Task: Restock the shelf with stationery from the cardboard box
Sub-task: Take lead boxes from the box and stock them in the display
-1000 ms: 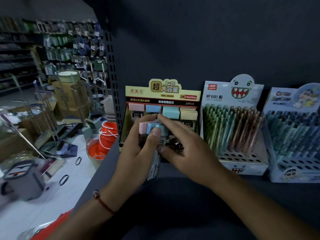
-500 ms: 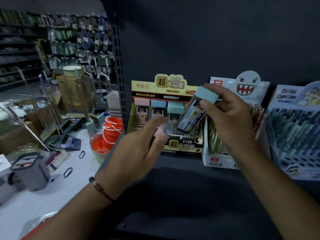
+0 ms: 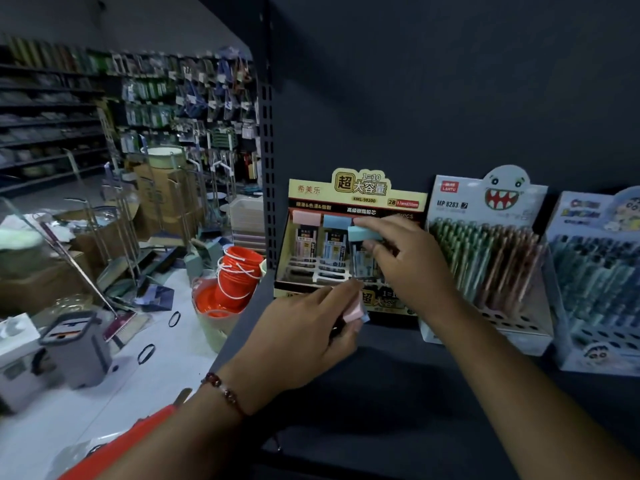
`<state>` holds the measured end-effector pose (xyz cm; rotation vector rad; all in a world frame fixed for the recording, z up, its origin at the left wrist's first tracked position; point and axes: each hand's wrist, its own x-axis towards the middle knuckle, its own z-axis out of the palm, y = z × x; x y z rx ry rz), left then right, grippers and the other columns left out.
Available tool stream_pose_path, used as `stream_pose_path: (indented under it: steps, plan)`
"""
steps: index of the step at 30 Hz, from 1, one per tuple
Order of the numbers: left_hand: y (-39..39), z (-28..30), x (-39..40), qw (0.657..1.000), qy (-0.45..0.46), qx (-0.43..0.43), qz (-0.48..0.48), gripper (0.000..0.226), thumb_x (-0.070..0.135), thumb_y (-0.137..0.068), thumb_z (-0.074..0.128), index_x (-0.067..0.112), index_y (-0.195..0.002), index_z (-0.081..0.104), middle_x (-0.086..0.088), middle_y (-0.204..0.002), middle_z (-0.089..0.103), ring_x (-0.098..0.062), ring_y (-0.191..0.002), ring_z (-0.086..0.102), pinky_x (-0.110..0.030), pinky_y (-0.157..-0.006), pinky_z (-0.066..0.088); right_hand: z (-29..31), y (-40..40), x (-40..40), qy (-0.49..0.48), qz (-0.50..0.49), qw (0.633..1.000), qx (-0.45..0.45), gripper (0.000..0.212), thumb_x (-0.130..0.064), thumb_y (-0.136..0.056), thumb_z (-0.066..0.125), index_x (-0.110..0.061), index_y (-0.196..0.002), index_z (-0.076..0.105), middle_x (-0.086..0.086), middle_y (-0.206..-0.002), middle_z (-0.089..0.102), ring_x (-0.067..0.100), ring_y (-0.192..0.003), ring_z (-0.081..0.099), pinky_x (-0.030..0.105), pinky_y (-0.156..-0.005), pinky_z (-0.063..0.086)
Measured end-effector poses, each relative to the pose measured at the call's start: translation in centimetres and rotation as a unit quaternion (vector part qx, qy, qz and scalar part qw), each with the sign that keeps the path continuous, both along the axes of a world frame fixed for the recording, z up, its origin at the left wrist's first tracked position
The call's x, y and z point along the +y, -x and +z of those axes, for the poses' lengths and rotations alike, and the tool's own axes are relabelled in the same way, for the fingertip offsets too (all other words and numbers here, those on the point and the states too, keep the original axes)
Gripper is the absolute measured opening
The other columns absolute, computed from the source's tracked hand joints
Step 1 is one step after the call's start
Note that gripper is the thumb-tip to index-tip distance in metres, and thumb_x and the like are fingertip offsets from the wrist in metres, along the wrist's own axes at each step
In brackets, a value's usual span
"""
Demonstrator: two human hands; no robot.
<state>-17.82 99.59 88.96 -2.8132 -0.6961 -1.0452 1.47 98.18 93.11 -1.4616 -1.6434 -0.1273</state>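
Observation:
A yellow and black display box of pencil-lead cases (image 3: 356,195) stands on the dark shelf (image 3: 381,393). A pink-capped case (image 3: 306,230) and a blue-capped case (image 3: 336,233) stand in its back row. My right hand (image 3: 405,261) pinches a teal-capped lead case (image 3: 363,247) and holds it upright inside the box, right of those two. My left hand (image 3: 304,337), in front of the box, grips more cases; their pink and blue caps (image 3: 355,311) stick out past my fingers. The cardboard box is not in view.
A monster-faced pen display (image 3: 491,258) stands right of the lead box, a cartoon pen display (image 3: 599,282) beyond it. Left of the shelf upright (image 3: 266,133), the floor holds stacked orange buckets (image 3: 239,271), a grey mop bucket (image 3: 76,348), cartons and racks.
My right hand has carried the teal-capped case from above the box down into a slot. My left hand stays in front of the box with the remaining cases.

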Motion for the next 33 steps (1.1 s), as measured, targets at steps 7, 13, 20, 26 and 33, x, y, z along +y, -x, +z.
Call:
stream_pose_path:
  steps: [7,13,20,26,33]
  plan:
    - [-0.1,0.0,0.5,1.000,0.026,0.000,-0.016,0.049,0.046,-0.094,0.042,0.023,-0.136,0.052,0.010,-0.100,0.070,-0.009,-0.070,0.062,-0.022,-0.053,0.042,-0.4,-0.3,-0.1,-0.005,0.005,1.000,0.026,0.038,-0.015,-0.095,0.061,-0.030,-0.130,0.063,-0.016,-0.110,0.060,0.001,-0.103,0.054,0.019,-0.088,0.044]
    - [0.1,0.1,0.6,0.999,0.040,-0.006,-0.020,0.047,0.045,-0.095,0.042,0.024,-0.137,0.049,0.011,-0.103,0.070,-0.007,-0.073,0.061,-0.017,-0.056,0.035,-0.8,-0.8,0.7,-0.026,-0.096,0.993,-0.061,0.038,-0.014,-0.094,0.062,-0.024,-0.131,0.063,-0.006,-0.117,0.057,0.009,-0.111,0.046,0.018,-0.089,0.036]
    - [0.3,0.2,0.5,0.998,0.050,-0.029,-0.018,0.047,0.043,-0.095,0.042,0.024,-0.137,0.050,0.010,-0.102,0.071,-0.006,-0.071,0.061,-0.018,-0.055,0.036,-1.2,-0.5,1.4,-0.011,-0.182,0.969,-0.170,0.039,-0.015,-0.091,0.065,-0.021,-0.129,0.063,0.004,-0.142,0.053,0.029,-0.139,0.032,0.047,-0.116,0.028]
    - [0.3,0.1,0.7,0.998,0.060,-0.031,-0.013,0.047,0.044,-0.096,0.041,0.025,-0.137,0.049,0.011,-0.097,0.070,-0.005,-0.069,0.059,-0.019,-0.055,0.040,-1.5,0.0,1.2,0.075,-0.205,0.955,-0.200,0.054,-0.023,-0.103,0.042,-0.019,-0.154,0.027,0.001,-0.162,0.021,0.028,-0.151,0.001,0.040,-0.119,-0.001]
    - [0.5,-0.2,1.1,0.982,0.112,-0.152,0.012,0.043,0.048,-0.098,0.035,0.030,-0.135,0.048,0.020,-0.075,0.058,0.000,-0.062,0.055,-0.011,-0.051,0.033,-0.7,1.1,-0.3,0.025,-0.060,0.995,-0.071,0.060,-0.021,-0.098,0.050,-0.031,-0.153,0.028,-0.017,-0.157,0.025,0.001,-0.145,0.007,0.026,-0.117,0.008]
